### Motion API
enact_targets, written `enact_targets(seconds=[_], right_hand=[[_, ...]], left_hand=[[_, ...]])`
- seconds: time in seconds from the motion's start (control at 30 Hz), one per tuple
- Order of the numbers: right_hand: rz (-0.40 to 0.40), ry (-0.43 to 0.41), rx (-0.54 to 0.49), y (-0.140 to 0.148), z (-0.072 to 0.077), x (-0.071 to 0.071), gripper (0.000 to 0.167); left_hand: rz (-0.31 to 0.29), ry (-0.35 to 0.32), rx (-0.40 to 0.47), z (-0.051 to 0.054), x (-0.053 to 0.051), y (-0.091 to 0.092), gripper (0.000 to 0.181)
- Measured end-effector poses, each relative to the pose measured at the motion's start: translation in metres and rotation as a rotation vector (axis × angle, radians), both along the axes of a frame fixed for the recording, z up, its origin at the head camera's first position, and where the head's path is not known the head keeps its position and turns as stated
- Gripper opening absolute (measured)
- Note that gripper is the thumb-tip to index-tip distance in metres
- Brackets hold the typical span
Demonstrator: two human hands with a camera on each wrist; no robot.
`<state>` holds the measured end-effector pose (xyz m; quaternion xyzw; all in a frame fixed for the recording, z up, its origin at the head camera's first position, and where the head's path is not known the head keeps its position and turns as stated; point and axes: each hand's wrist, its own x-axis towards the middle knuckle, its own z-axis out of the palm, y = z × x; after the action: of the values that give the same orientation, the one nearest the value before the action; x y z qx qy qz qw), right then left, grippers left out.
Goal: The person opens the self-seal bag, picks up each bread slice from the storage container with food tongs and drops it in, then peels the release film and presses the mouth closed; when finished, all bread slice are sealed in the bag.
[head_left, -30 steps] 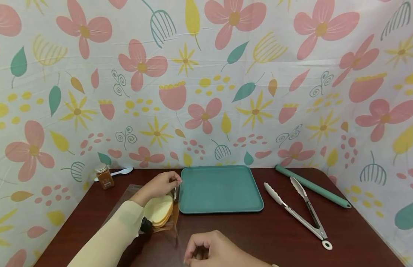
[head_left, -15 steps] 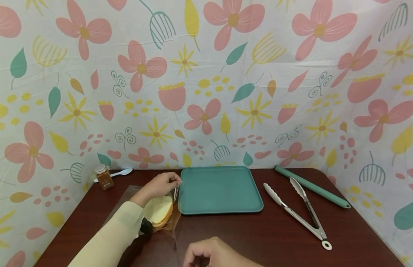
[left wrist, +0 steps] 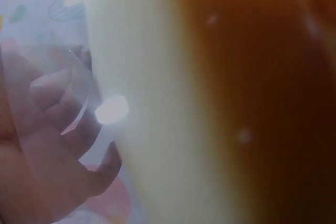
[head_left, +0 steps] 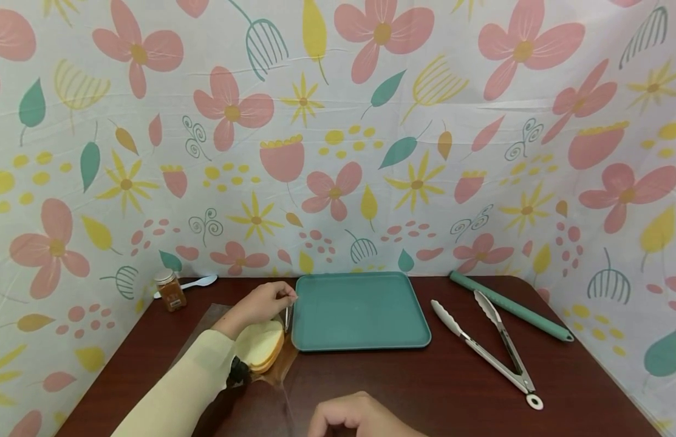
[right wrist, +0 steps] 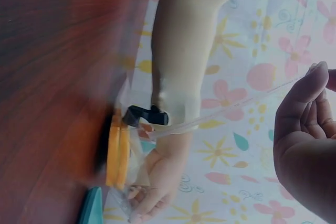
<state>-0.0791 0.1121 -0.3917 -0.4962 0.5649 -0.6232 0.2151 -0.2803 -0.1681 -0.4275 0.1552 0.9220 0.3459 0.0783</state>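
A clear plastic bag point(head_left: 280, 367) with round-edged bread slices point(head_left: 259, 345) inside lies left of the green tray. My left hand point(head_left: 263, 302) reaches over the bag and pinches its far right edge beside the tray. At the bottom of the head view my right hand point(head_left: 362, 417) is partly cut off. In the right wrist view, the right hand point(right wrist: 304, 135) pinches the end of a thin clear plastic strip point(right wrist: 236, 107), which stretches taut from the bag. A blurred bread slice point(left wrist: 147, 103) fills much of the left wrist view, beside the left hand's fingers seen through plastic.
The green tray point(head_left: 362, 312) stands at the back middle. Metal tongs point(head_left: 496, 358) lie spread to its right, with a green rolling pin-like rod point(head_left: 512, 305) behind. A spice jar point(head_left: 170, 291) and a pale blue spoon point(head_left: 200, 281) are at the back left, before a patterned cloth.
My right hand has drawn down and slightly right, toward the bottom edge of the head view. The bag's near edge has shifted a little; the left hand stays in place.
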Motion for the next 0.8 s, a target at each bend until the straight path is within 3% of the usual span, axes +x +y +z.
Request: enact_targets(seconds=[0.17,0.3,0.47,0.6,0.8], right_hand=[[0.016,-0.027,-0.1,0.01,0.003,-0.002,0.006],[-0.042,-0.037,-0.152,0.019,0.007,-0.003,0.006],[-0.106,-0.116,-0.136,0.03,0.012,-0.002,0.008],[-0.062,-0.136,-0.147,0.034,0.011,-0.004,0.006],[0.067,-0.066,-0.16,0.034,0.014,-0.008,0.012]], left_hand=[[-0.006,0.002,0.013,0.0,-0.001,-0.001,0.024],[-0.012,0.011,0.021,0.001,-0.001,-0.001,0.024],[-0.009,0.018,0.024,0.001,-0.001,0.0,0.024],[-0.005,0.011,0.024,0.001,-0.001,0.001,0.024],[-0.005,0.007,0.018,-0.001,0.0,0.004,0.025]])
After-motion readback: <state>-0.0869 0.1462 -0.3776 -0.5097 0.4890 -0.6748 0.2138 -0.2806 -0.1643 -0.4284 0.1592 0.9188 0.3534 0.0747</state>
